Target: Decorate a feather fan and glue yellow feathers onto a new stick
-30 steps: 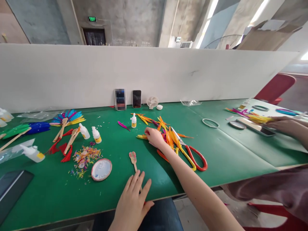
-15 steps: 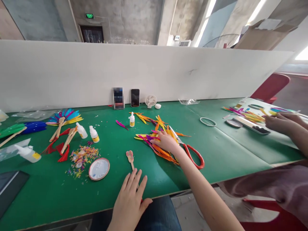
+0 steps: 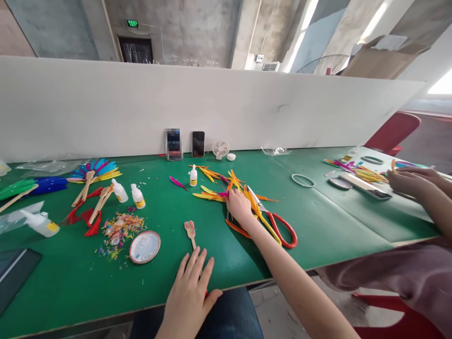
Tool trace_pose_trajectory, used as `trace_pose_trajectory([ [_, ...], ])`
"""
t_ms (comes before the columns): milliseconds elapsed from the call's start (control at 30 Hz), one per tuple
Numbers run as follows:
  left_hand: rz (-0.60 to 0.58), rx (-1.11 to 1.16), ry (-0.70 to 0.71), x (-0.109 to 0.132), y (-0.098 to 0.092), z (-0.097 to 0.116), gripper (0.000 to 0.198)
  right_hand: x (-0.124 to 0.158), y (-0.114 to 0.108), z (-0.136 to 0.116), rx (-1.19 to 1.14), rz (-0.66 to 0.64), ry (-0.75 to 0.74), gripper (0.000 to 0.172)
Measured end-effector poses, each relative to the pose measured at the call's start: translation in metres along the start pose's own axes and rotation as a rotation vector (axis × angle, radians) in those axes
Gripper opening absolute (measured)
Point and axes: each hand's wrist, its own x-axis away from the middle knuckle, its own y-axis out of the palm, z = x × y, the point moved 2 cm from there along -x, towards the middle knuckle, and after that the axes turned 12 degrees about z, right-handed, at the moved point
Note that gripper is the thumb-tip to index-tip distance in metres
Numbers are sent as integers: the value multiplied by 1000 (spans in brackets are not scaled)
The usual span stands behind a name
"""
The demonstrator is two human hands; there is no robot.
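Observation:
My left hand lies flat near the table's front edge, fingers spread over the handle of a small wooden stick with a pinkish, smeared head. My right hand is closed in among a loose pile of feathers in orange, yellow and magenta; its fingertips are hidden. Large scissors with red handles lie just right of that hand, yellow and orange feathers against them. Beyond the pile stands a small glue bottle, with a single magenta feather beside it.
Left are a white lid, colourful scraps, glue bottles and feather fans on sticks. Two phones and a small fan stand at the white partition. A co-worker's hands are at the right.
My right hand has curled from spread fingers into a closed grip and drawn slightly nearer. Feathers under it have shifted, some toward the scissors. My left hand stays put.

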Motion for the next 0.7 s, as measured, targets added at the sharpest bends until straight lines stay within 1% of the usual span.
trace_pose_trajectory([
  [67, 1, 9, -7, 1, 0, 0, 40, -3, -4, 9, -61, -30, -8, 35],
  [133, -8, 20, -17, 1, 1, 0, 41, -4, -10, 17, -193, -74, -43, 46],
  [200, -23, 27, -27, 1, 2, 1, 41, -4, -17, 22, -253, -61, -76, 52],
  [300, -42, 28, -41, 1, 2, 1, 42, -2, -19, 16, -274, -37, -188, 43],
  [367, -48, 31, -41, 1, 2, 1, 41, 1, -14, 2, -303, -62, -285, 35],
  [400, -51, 33, -39, 0, 1, 2, 41, 2, -10, -6, -318, -74, -307, 33],
  [467, -59, 40, -35, 0, 1, 2, 41, 1, -1, -19, -371, -78, -254, 28],
  [567, -73, 50, -44, -1, 0, 2, 41, -3, 9, -28, -409, -21, -139, 19],
  [633, -79, 64, -53, 0, 0, 2, 41, -7, 12, -24, -451, 22, -58, 18],
  [700, -81, 83, -64, 1, 1, 2, 41, -10, 14, -15, -517, 59, 35, 14],
])
